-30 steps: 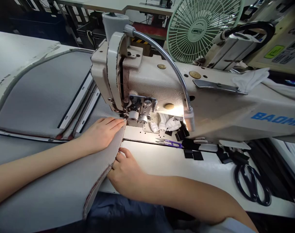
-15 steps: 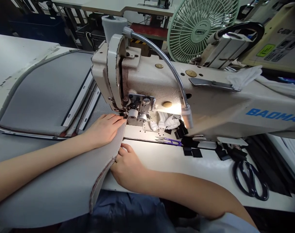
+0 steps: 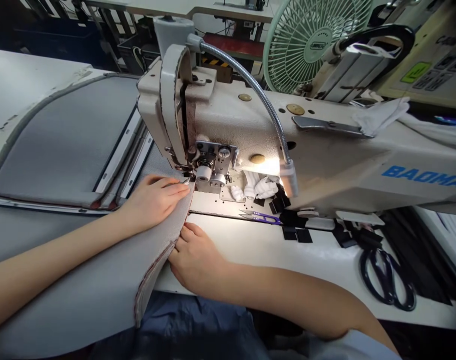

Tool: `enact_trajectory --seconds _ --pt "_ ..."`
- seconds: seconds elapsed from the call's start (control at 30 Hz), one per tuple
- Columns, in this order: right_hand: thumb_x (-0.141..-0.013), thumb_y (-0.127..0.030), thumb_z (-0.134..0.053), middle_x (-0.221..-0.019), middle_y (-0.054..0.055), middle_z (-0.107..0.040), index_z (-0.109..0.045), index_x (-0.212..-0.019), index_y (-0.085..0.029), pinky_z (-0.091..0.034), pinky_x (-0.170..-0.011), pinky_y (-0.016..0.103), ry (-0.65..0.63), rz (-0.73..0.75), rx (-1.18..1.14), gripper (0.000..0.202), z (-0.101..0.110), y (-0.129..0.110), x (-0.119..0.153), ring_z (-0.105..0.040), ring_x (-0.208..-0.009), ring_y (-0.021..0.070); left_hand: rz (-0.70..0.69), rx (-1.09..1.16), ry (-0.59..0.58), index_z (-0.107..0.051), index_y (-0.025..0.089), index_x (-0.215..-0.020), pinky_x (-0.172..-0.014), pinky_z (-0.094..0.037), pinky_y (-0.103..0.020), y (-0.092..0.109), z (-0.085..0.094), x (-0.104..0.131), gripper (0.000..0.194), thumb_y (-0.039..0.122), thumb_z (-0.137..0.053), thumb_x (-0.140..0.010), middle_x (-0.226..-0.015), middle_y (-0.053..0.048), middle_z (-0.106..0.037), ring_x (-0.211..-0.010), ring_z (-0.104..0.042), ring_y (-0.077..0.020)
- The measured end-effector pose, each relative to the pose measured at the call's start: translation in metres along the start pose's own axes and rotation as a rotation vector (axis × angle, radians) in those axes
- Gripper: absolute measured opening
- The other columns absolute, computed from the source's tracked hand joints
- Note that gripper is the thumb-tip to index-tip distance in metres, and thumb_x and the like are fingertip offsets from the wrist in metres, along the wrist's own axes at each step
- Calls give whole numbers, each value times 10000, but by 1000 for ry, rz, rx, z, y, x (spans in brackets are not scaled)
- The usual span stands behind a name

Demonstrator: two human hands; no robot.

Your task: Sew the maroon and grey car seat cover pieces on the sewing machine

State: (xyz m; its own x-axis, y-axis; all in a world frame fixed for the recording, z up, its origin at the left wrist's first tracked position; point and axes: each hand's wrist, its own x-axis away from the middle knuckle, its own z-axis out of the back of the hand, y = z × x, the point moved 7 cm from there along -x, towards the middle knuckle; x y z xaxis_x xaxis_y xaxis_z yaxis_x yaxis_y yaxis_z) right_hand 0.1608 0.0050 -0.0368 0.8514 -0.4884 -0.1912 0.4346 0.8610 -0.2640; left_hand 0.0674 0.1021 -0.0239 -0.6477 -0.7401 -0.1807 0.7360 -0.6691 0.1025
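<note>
Grey fabric point(image 3: 96, 270) with a dark red stitched edge runs under the needle area of a white sewing machine point(image 3: 235, 120). My left hand point(image 3: 152, 202) rests on top of the fabric just left of the presser foot, its thumb and index finger pinched together near the edge; a small pale, pointed piece shows at the fingertips. My right hand point(image 3: 195, 257) grips the fabric's right edge nearer to me, fingers curled round it, some of them hidden beneath. Behind my left hand lie grey panels point(image 3: 70, 135) with white strips along their seams.
Purple thread snips point(image 3: 263, 217), white cloth bits point(image 3: 265, 187) and black pieces point(image 3: 297, 235) lie beside the machine. Black-handled scissors point(image 3: 387, 280) are at the right. A bent lamp point(image 3: 290, 180) and a green fan point(image 3: 318, 45) stand near the machine arm.
My left hand has shifted slightly left, with its thumb and index finger now pinched near the needle. The fabric and my right hand have moved slightly left; the view has shifted a little.
</note>
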Motion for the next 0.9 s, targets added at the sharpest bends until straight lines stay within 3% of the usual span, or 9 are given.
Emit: enact_trajectory --seconds 0.17,0.4,0.73,0.9 --pt "-887 -188 -604 -833 73 -693 -684 -847 -168 -388 -1019 381 58 -20 1 92 -2 2 1 -567 -944 229 -2 -49 -32 -545 359 -1412 -1141 -265 -527 1 7 9 422 291 -431 -1011 -1445 -13 -592 -1292 -540 -264" --pt "-893 -193 -587 -899 88 -722 -682 -818 -166 -413 -978 386 45 -30 -8 124 1 15 -4 -581 -948 243 17 -76 -22 -543 276 -1415 -1097 -311 -513 -12 -3 -4 414 305 -429 -1018 -1331 -78 -656 -1283 -535 -290" --pt "-911 -229 -595 -945 77 -729 -693 -875 -169 -416 -932 361 -4 -118 -76 120 8 51 -21 -591 -973 231 -20 -137 -3 -680 214 -1114 -1023 -389 -518 -37 -10 -30 300 321 -418 -1015 -1009 -104 -739 -1153 -620 -300" --pt "-924 -231 -601 -959 78 -733 -695 -886 -163 -412 -928 351 -2 -153 -79 123 10 68 -27 -592 -988 229 17 -130 -22 -718 193 -1025 -1014 -424 -517 -49 -14 -47 360 325 -384 -1012 -1019 -116 -745 -1096 -655 -292"
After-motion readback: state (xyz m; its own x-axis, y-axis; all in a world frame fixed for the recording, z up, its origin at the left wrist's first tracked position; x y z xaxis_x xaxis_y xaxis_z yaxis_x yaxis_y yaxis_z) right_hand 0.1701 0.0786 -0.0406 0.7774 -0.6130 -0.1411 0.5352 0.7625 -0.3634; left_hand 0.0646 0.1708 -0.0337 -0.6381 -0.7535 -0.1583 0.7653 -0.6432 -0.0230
